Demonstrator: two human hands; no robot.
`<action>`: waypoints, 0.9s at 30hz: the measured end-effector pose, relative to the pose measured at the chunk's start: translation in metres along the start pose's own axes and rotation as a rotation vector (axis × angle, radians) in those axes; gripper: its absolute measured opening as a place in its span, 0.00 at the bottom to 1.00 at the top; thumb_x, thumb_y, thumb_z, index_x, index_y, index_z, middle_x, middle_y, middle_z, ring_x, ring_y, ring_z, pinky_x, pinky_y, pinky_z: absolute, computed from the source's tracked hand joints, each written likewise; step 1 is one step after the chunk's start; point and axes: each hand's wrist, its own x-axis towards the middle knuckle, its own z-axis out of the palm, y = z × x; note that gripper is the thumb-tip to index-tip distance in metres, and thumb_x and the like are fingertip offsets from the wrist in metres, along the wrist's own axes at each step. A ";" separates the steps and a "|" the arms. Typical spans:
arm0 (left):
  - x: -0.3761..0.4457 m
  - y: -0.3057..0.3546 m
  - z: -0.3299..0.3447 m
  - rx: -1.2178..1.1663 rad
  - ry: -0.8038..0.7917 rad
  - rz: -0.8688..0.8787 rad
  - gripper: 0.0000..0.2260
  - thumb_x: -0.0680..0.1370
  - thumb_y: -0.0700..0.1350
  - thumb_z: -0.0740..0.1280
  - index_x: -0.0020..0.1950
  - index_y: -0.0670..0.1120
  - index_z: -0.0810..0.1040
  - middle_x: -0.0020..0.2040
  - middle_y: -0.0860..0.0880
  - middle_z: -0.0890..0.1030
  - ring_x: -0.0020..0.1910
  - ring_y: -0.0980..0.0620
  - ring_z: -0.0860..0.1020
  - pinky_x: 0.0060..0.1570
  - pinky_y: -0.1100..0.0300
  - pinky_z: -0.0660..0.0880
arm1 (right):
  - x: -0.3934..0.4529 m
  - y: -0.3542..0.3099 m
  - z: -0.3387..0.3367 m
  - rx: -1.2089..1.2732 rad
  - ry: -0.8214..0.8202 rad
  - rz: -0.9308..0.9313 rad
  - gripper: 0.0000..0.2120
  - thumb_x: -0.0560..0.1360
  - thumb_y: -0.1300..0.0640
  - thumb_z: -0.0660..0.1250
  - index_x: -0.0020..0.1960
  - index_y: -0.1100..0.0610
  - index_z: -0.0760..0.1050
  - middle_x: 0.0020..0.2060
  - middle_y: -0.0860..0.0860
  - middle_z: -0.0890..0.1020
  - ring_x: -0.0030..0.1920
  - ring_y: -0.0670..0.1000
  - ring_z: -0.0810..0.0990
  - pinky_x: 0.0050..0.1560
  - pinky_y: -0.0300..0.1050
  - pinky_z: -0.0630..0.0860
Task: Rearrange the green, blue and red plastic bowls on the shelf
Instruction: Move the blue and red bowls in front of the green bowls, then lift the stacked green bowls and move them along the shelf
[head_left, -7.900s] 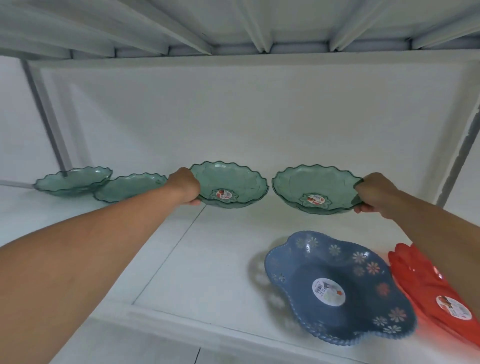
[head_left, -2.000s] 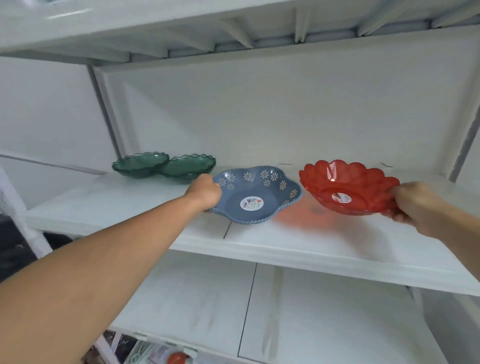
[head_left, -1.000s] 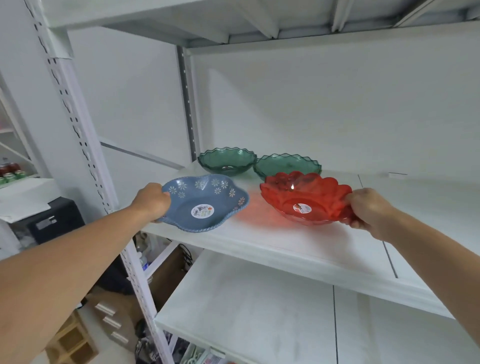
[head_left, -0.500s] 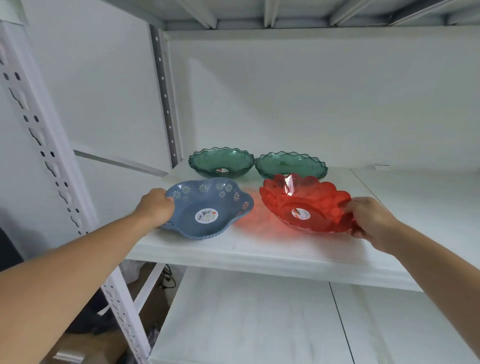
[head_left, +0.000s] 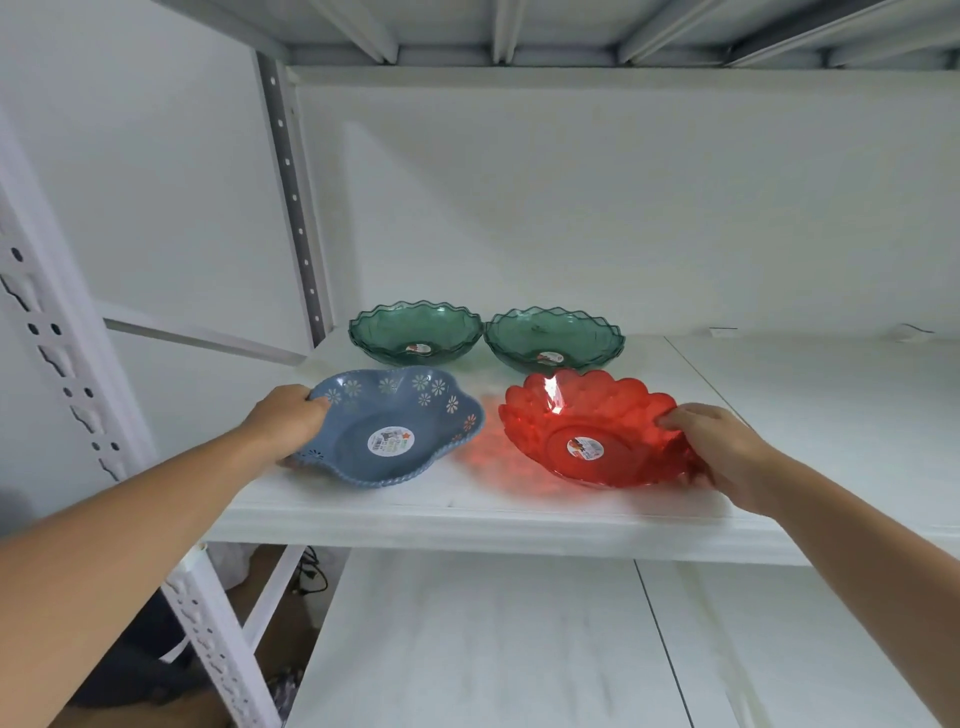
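Observation:
On the white shelf (head_left: 519, 514) a blue bowl (head_left: 395, 415) with white flowers sits at the front left. My left hand (head_left: 288, 423) grips its left rim. To its right rests a clear red scalloped bowl (head_left: 592, 431), and my right hand (head_left: 722, 452) holds its right rim. Behind them, against the back wall, two stacks of green wavy-edged bowls stand side by side: the left green stack (head_left: 415, 332) and the right green stack (head_left: 553, 338).
A perforated white upright post (head_left: 78, 395) runs down at the near left, and a grey post (head_left: 296, 208) stands at the shelf's back left corner. A lower shelf (head_left: 493, 649) lies beneath. Another shelf board (head_left: 519, 31) with ribs hangs overhead.
Both hands carried the blue and red bowls leftward along the shelf and lowered them in front of the green stacks. Since half a second ago the bowls have settled flatter on the board.

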 end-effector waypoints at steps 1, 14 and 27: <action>-0.001 0.002 -0.002 0.005 -0.012 -0.009 0.22 0.84 0.55 0.58 0.54 0.36 0.80 0.49 0.40 0.83 0.45 0.42 0.80 0.47 0.51 0.73 | 0.000 -0.001 -0.003 -0.022 -0.015 0.013 0.14 0.79 0.51 0.65 0.51 0.62 0.81 0.30 0.57 0.83 0.26 0.57 0.76 0.25 0.44 0.66; -0.040 0.111 -0.015 0.030 0.160 0.428 0.27 0.83 0.63 0.56 0.77 0.51 0.73 0.73 0.52 0.76 0.71 0.51 0.74 0.70 0.52 0.69 | 0.023 -0.091 -0.007 -0.540 0.158 -0.458 0.16 0.83 0.44 0.61 0.60 0.52 0.80 0.48 0.52 0.86 0.48 0.55 0.82 0.46 0.50 0.74; -0.022 0.108 -0.007 0.032 0.173 0.298 0.24 0.85 0.59 0.57 0.77 0.48 0.73 0.74 0.50 0.76 0.72 0.49 0.73 0.68 0.55 0.68 | 0.074 -0.104 0.027 -0.557 0.013 -0.483 0.16 0.84 0.43 0.59 0.62 0.49 0.79 0.53 0.53 0.85 0.44 0.52 0.82 0.44 0.49 0.74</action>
